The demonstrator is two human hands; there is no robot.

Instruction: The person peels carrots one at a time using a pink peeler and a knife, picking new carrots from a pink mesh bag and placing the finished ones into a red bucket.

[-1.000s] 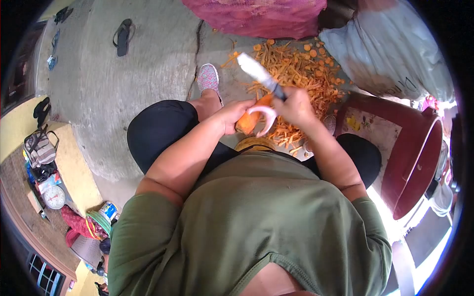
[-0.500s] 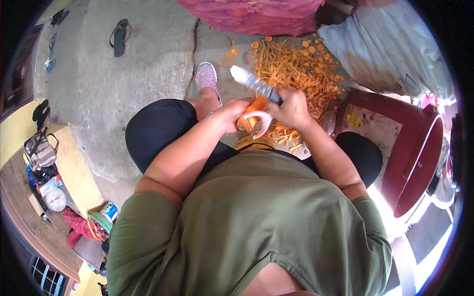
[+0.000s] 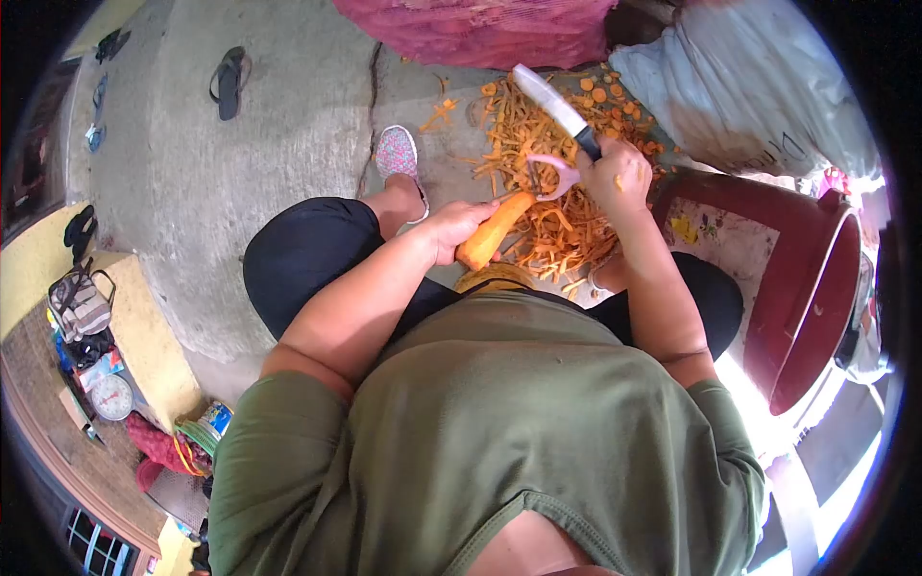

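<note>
A peeled orange carrot (image 3: 497, 232) slants up and to the right over my lap, with my left hand (image 3: 455, 228) wrapped round its left side. My right hand (image 3: 618, 175) grips two tools at once. One is a pink Y-shaped peeler (image 3: 558, 176), whose head is close to the carrot's far tip. The other is a knife (image 3: 550, 100) with a dark handle, its pale blade pointing up and left, away from the carrot. Below both hands, a heap of carrot peelings (image 3: 567, 228) and cut carrot ends (image 3: 599, 95) covers the floor.
A pink mesh sack (image 3: 480, 29) stands ahead, a white sack (image 3: 744, 91) beyond on the right. Near my right knee is a dark red tub (image 3: 802, 288). A loose flip-flop (image 3: 229, 84) lies on the concrete. Several items, including a scale (image 3: 112, 396), are at left.
My right hand has moved up and right with the peeler and knife, from over the carrot to its far tip. The carrot shows more fully in my left hand, which stays nearly in place.
</note>
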